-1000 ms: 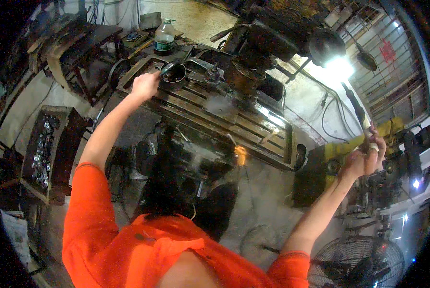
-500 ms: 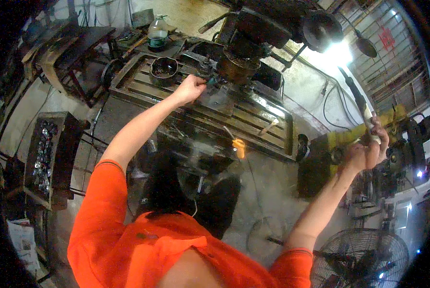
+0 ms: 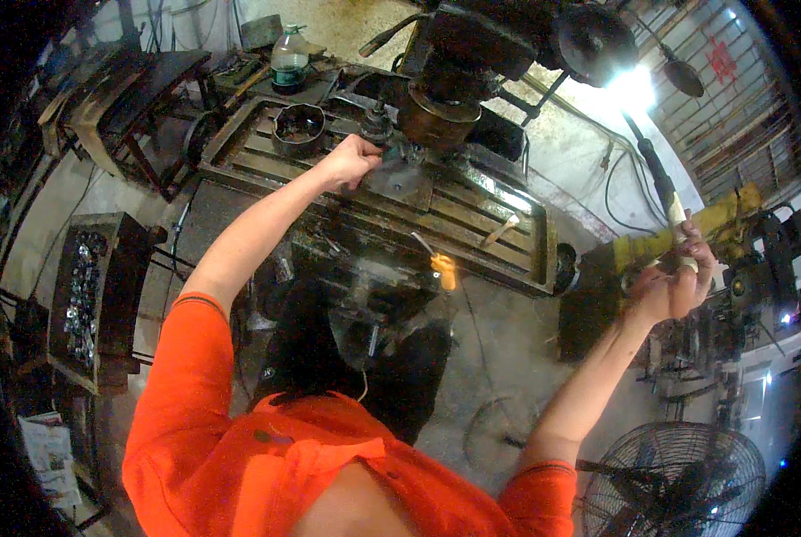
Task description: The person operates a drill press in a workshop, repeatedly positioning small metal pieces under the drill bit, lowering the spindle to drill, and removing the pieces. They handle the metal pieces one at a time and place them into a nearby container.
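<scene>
My left hand [image 3: 354,161] is at the machine's slotted worktable [image 3: 275,168], close to the clamped metal fixture under the machine head [image 3: 441,112]. Its thumb and fingers are pinched together; what lies between them, if anything, is too small to make out. Out to the right, my right hand [image 3: 678,285] is wrapped round the pale grip of a long lever [image 3: 662,179], whose dark shaft slants up toward the machine. A round dark metal pot [image 3: 298,132] stands on the worktable, left of my left hand.
A lamp [image 3: 631,89] glares at the upper right. A clear bottle [image 3: 289,61] stands behind the worktable. An orange-handled tool [image 3: 443,270] is at the table's front edge. A bin of metal pieces [image 3: 80,295] stands left; a fan [image 3: 673,483] is at lower right.
The whole view has shifted slightly. My left hand stays beside the fixture, its fingers still pinched, and my right hand keeps its hold on the lever, with little visible movement.
</scene>
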A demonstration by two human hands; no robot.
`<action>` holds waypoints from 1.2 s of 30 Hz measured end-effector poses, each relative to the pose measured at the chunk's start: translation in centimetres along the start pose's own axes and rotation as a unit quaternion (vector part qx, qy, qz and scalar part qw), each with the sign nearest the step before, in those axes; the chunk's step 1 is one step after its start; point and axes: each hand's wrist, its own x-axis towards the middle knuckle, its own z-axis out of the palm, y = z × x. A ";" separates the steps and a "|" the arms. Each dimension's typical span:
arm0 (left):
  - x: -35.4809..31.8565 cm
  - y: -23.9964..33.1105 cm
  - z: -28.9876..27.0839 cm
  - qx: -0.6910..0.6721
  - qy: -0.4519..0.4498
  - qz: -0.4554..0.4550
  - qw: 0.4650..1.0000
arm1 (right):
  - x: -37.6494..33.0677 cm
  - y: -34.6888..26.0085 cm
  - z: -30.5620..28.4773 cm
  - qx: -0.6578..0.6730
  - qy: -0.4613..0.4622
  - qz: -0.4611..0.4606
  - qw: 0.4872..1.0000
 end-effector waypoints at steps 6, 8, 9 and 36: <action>-0.3 -1.7 -0.4 -0.034 -0.026 0.014 0.999 | -1.2 -0.1 0.1 0.015 0.004 0.016 1.000; -0.9 -1.8 -0.6 -0.028 -0.043 0.012 0.999 | -1.6 0.1 -0.1 0.017 0.003 0.008 1.000; -1.5 -1.8 -0.7 -0.032 -0.054 0.009 0.998 | -1.8 0.3 -0.1 0.018 0.003 0.005 1.000; -5.1 -0.7 -1.3 0.023 -0.086 0.033 0.995 | -6.2 2.7 -1.1 0.071 -0.027 -0.035 0.996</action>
